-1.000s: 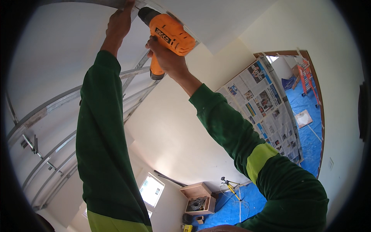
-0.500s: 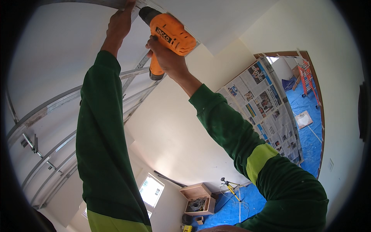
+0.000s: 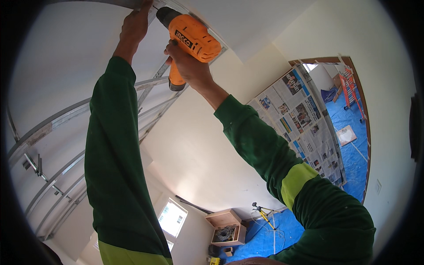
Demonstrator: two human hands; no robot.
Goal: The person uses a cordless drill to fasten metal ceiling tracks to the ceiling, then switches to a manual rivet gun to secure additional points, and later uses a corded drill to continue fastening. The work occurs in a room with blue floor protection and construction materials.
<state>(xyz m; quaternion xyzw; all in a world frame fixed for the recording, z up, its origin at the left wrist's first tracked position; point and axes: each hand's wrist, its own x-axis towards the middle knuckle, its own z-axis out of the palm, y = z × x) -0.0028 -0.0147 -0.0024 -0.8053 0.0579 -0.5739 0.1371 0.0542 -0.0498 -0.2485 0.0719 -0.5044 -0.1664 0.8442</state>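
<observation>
R hand has fingers clamped round an orange drill, held overhead nr top ctr, black chuck aimed up-left, nr L hand. L hand's up by a grey strip; can't tell if fingers are apart or together.

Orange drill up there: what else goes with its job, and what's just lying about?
Part of the job:
orange drill, in the right hand
grey metal strip, left hand at its end
metal ceiling rails, probably

Not in use:
open wooden box
yellow tripod
red ladder, through the doorway
</observation>
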